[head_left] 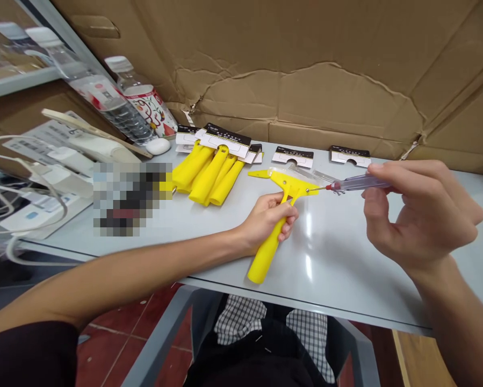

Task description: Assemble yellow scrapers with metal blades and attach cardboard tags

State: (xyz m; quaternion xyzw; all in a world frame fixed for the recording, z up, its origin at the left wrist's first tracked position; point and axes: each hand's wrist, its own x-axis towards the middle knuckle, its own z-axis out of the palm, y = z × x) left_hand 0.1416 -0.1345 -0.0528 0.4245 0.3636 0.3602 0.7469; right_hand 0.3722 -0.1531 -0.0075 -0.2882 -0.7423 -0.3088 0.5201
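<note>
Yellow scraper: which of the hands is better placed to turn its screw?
Right, most likely. The right hand holds the screwdriver, its tip seemingly at the screw; the left hand is occupied gripping the scraper.

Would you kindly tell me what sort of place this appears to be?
Probably a makeshift workstation: a screwdriver is held to a yellow tool, yellow handles with printed cards lie bunched nearby, and cardboard stands behind the table.
</note>
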